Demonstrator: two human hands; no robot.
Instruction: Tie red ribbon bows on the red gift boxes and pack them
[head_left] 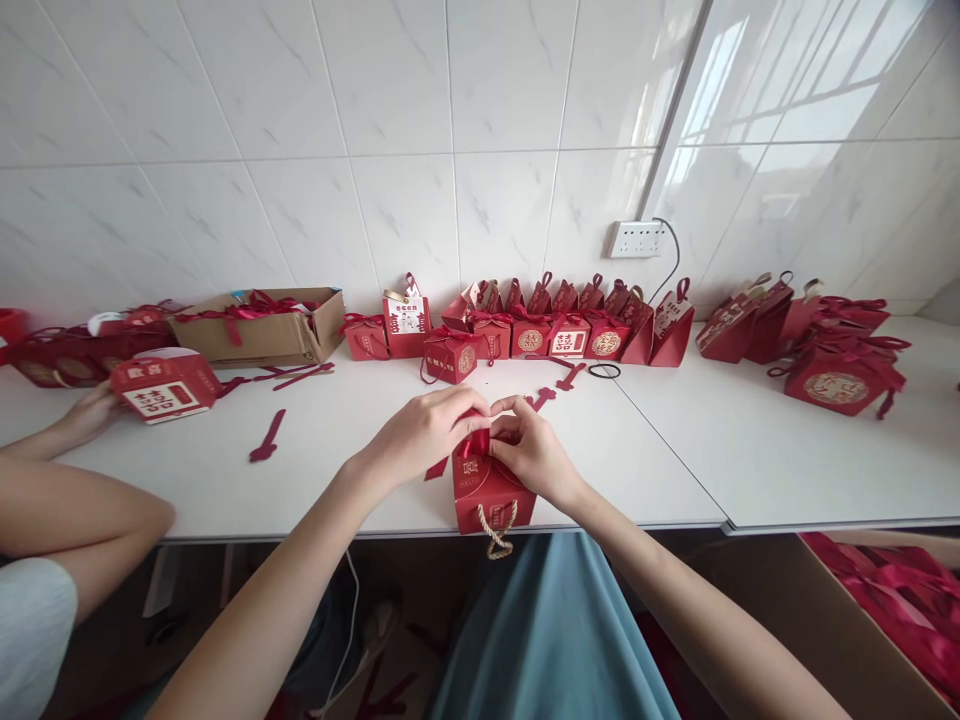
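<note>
A small red gift box (489, 492) with a gold rope handle stands at the near edge of the white table (337, 470). My left hand (424, 430) and my right hand (531, 448) meet over its top. Both pinch the dark red ribbon (475, 441) tied on the box, fingers closed on it. A loose ribbon end hangs to the left of the box.
Several finished red boxes (555, 325) line the wall, more at the right (825, 350). A cardboard box (259, 325) with ribbons sits back left. Loose ribbon strips (268, 437) lie on the table. Another person's hand (90, 412) holds a red box (165, 385) at left. A carton of ribbons (892, 600) sits lower right.
</note>
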